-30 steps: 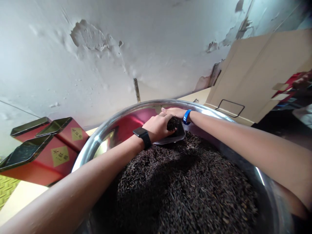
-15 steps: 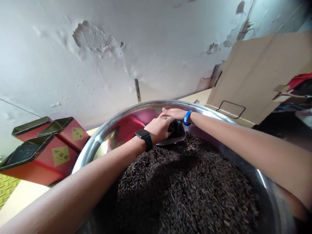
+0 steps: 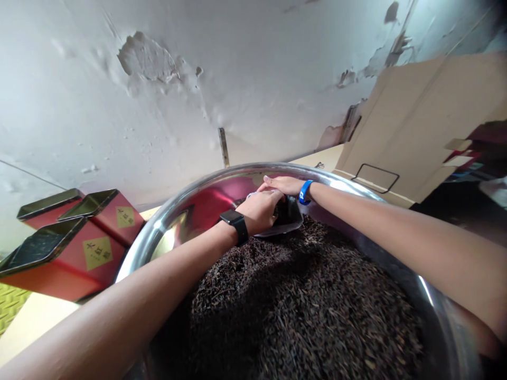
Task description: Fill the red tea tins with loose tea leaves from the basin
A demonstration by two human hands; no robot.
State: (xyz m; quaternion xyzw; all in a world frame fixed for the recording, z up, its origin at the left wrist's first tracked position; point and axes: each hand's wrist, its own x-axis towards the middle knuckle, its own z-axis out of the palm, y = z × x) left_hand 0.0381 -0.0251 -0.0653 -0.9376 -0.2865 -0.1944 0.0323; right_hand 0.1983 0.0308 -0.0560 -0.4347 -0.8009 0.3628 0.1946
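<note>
A wide shiny metal basin [image 3: 186,186] holds a large heap of dark, twisted dried tea leaves [image 3: 317,301]. Near its far wall, a clear-edged plastic container [image 3: 291,228] rests on the heap with dark leaves inside. My left hand [image 3: 259,208], black watch at the wrist, is curled over the container's left part; its fingertips are hidden. Just behind it lies my right hand [image 3: 284,184], with a blue wristband, its fingers stretched out flat toward the left hand at the container's far side. Whether the right fingers touch the container is unclear.
Several red tins [image 3: 79,258] with yellow labels and open tops stand left of the basin on a pale table [image 3: 43,322]. A peeling wall [image 3: 253,79] rises behind. At right stands a cardboard box [image 3: 412,116], with a black wire loop [image 3: 376,177] in front of it.
My left hand has shifted very slightly within the container, and its fingers have drawn back a little from the right hand. At the far right, another person's arm has left the view.
</note>
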